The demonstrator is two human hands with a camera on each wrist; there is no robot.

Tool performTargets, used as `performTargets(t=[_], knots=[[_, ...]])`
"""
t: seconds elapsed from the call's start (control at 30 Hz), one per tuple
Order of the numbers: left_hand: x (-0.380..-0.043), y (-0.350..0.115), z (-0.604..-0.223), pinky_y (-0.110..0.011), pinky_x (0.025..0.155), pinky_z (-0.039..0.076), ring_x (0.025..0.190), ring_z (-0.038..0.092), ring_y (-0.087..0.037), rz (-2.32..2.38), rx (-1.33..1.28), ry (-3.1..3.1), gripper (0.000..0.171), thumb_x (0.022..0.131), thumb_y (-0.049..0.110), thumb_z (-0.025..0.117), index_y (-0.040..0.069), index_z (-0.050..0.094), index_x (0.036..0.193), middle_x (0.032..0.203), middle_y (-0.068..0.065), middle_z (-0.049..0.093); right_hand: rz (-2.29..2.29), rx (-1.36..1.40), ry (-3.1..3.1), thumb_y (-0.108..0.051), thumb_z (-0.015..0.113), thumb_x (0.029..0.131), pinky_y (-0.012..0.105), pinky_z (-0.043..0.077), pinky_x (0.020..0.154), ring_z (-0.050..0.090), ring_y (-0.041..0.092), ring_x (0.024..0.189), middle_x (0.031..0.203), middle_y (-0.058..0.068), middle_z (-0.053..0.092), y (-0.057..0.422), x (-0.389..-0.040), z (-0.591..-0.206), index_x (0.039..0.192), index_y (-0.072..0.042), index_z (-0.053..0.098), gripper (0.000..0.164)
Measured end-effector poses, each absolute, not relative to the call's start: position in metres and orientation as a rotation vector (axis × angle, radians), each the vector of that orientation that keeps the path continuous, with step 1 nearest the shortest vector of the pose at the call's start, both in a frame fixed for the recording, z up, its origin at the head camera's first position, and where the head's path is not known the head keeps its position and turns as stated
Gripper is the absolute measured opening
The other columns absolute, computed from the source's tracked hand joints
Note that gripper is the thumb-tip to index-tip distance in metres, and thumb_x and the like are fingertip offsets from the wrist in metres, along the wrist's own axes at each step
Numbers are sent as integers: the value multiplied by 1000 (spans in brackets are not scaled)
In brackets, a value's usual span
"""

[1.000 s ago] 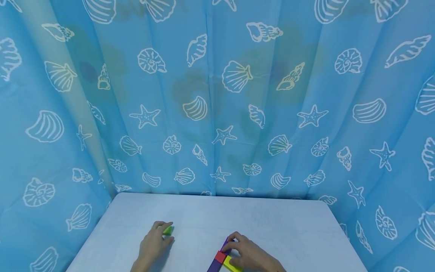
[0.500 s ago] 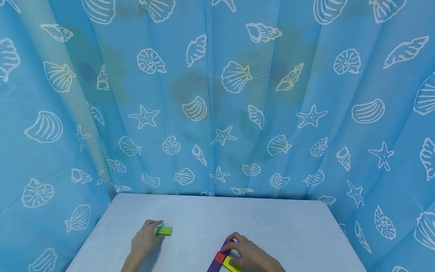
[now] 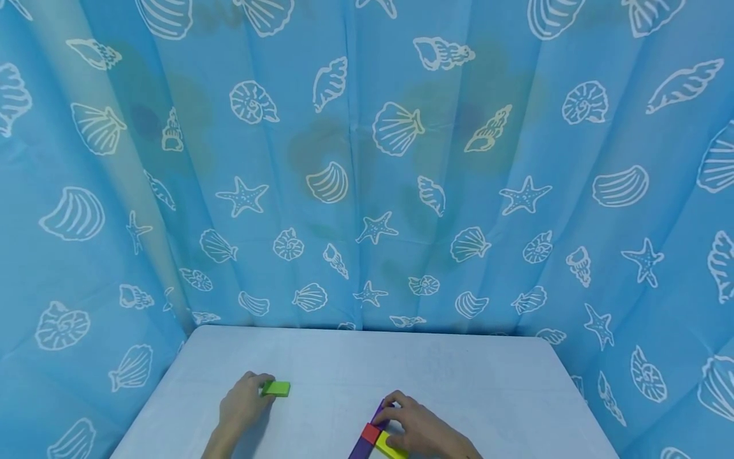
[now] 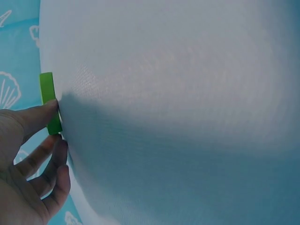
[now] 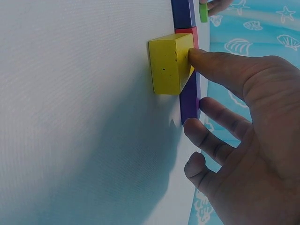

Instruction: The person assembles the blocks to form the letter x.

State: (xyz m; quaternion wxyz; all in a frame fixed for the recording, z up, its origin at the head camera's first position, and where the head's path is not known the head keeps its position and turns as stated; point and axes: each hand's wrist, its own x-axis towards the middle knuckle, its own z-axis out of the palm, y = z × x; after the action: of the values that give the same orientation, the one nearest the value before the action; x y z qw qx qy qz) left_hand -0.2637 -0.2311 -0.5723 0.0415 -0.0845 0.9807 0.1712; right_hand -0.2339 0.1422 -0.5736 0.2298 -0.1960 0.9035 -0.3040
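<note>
On the left of the table, my left hand (image 3: 243, 403) pinches the left end of a small green block (image 3: 279, 389). The left wrist view shows the thumb across that block (image 4: 48, 86) and a fingertip at its end. My right hand (image 3: 421, 427) steadies a small group of blocks. Its thumb touches the yellow block (image 5: 164, 65), while other fingertips lie against the purple block (image 5: 189, 98). A red block (image 3: 370, 434) sits at the junction, between the purple block and a dark purple one (image 3: 361, 449). The hand covers part of the purple and yellow blocks in the head view.
The white table (image 3: 459, 370) has rounded back corners. A blue curtain (image 3: 355, 255) printed with white shells and starfish hangs behind it and along both sides.
My left hand has drawn back leftward; the green block, mostly covered by the fingers a second ago, now shows more of its length. My right hand and its blocks have stayed in place.
</note>
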Motion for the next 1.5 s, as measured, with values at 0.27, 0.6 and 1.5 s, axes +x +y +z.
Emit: performTargets(t=[0.27,0.6,1.5], knots=[[-264,-231,-574,-49,81,54,94,65,-26,531,-261,3006,38,83,19,82,14,72,119,102,-6,64,-771,-566,2549,-24,77,87,40,55,95,51,16,109,123,-11,51,141,-232,-573,111,-44,70,32],[-264,-232,-572,-47,81,54,94,65,-25,537,-262,2999,38,84,21,82,15,71,120,103,-4,64,-774,-579,2563,-25,77,87,38,55,94,51,15,110,124,-11,51,141,-232,-571,111,-45,69,33],[-259,-227,-572,-47,80,54,91,64,-23,550,-224,3002,37,82,21,83,17,73,117,100,-3,64,-855,-539,2504,-23,77,86,42,55,95,52,19,112,123,-9,51,142,-230,-570,110,-43,70,32]])
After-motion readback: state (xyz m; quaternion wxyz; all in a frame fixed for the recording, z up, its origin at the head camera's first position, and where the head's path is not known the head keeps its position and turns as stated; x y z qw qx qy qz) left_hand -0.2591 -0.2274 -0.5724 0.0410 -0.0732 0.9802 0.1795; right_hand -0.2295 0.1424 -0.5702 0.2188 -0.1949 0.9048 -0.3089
